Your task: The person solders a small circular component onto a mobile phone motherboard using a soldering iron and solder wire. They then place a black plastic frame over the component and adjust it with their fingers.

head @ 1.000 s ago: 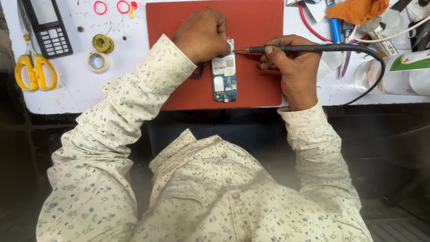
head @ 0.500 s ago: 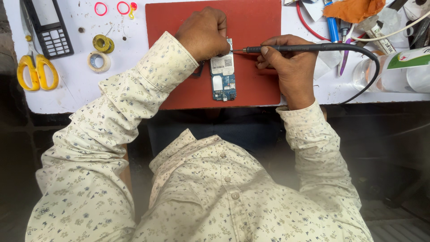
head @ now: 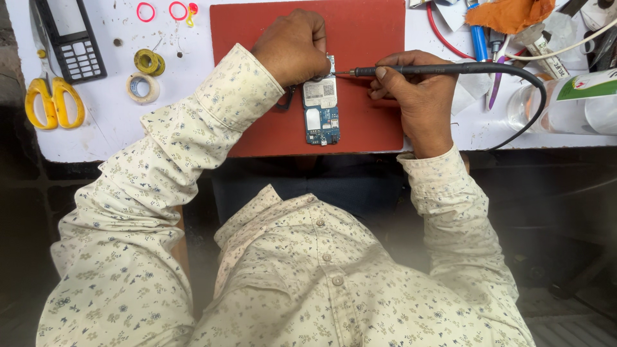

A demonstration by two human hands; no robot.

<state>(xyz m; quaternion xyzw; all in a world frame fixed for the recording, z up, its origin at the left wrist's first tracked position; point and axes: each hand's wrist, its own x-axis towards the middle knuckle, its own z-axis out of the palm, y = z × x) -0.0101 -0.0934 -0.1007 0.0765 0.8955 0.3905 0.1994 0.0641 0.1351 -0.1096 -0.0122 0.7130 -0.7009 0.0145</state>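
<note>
Pinning the circuit board (head: 321, 109) to the red mat (head: 366, 38), your left hand (head: 292, 48) clenches its top edge, steadying it. Your right hand (head: 414, 90) grasps the soldering iron (head: 437, 68) pen-style, tip meeting the board's upper right corner.

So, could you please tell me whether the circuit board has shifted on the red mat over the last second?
No. The circuit board lies at the same spot on the red mat, near its front edge.
</note>
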